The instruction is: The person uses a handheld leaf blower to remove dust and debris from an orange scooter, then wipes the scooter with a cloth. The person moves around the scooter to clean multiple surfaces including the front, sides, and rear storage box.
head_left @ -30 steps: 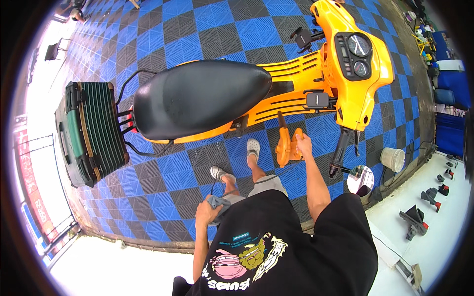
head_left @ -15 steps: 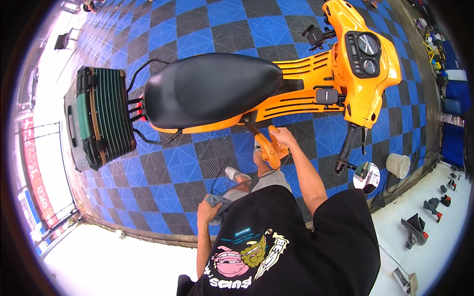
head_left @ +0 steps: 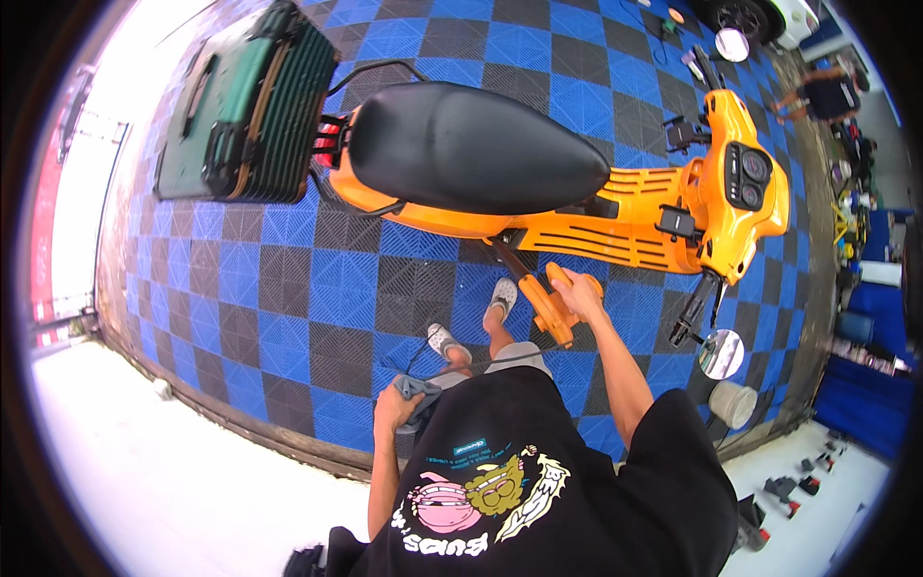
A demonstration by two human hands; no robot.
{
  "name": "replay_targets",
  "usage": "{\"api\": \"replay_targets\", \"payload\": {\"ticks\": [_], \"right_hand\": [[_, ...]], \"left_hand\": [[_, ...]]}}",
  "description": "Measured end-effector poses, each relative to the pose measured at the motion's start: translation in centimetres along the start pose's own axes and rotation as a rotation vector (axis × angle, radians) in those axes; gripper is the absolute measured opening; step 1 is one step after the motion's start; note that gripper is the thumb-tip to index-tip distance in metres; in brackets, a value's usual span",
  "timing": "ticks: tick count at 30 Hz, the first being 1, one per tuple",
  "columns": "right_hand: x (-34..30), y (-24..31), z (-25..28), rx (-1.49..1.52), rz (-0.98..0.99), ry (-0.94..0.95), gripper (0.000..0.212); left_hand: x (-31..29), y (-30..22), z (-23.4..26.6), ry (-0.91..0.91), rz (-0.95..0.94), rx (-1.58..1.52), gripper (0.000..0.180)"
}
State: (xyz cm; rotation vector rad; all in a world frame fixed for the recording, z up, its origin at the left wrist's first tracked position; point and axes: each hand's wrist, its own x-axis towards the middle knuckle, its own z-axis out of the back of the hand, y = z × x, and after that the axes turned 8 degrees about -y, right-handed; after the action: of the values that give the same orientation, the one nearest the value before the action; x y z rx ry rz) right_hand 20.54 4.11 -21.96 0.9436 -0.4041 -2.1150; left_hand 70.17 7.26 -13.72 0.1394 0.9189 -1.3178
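My right hand (head_left: 579, 293) is closed around the handle of an orange handheld blower (head_left: 546, 310). Its dark nozzle (head_left: 504, 252) points at the near side of an orange scooter (head_left: 615, 240), under the front part of the black seat (head_left: 461, 149); whether it touches is unclear. Low by my left side, my left hand (head_left: 390, 412) grips a crumpled grey-blue cloth (head_left: 413, 390). A dark cord (head_left: 514, 360) runs across in front of my shorts.
A green ribbed case (head_left: 216, 135) is mounted behind the seat. The scooter's round mirror (head_left: 721, 355) sticks out near a white bucket (head_left: 734, 404). Blue and black tiles (head_left: 346, 288) cover the floor. Another person (head_left: 829, 96) is at far right, near a white car (head_left: 790, 21).
The view has shifted, so the scooter sits further right, and the other person and the car have come into sight. The blower is turned a little differently; both hands keep their grip.
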Motion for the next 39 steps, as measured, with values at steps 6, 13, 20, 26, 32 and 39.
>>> {"api": "replay_targets", "payload": {"ticks": [6, 13, 20, 26, 32, 39], "right_hand": [[-5.9, 3.8, 3.5, -0.100, 0.109, -0.088, 0.058], [-8.2, 7.1, 6.4, -0.118, 0.303, -0.248, 0.054], [-7.0, 9.0, 7.3, -0.082, 0.242, -0.144, 0.053], [-5.8, 10.6, 6.6, -0.186, 0.086, -0.057, 0.054], [-6.1, 11.6, 5.0, -0.106, 0.032, 0.022, 0.056], [-7.3, 14.2, 1.2, -0.031, 0.050, 0.020, 0.057]], "left_hand": [[-1.1, 0.2, 0.9, -0.015, -0.071, -0.050, 0.042], [-1.2, 0.3, 1.5, -0.060, -0.086, -0.137, 0.041], [-1.2, 1.5, 0.6, -0.094, -0.126, -0.149, 0.047], [-0.7, 3.3, -1.1, -0.088, -0.112, -0.148, 0.049], [-1.4, 4.1, -1.6, -0.129, -0.093, -0.183, 0.048], [-2.4, 6.3, -0.9, -0.127, -0.019, -0.257, 0.055]]}}
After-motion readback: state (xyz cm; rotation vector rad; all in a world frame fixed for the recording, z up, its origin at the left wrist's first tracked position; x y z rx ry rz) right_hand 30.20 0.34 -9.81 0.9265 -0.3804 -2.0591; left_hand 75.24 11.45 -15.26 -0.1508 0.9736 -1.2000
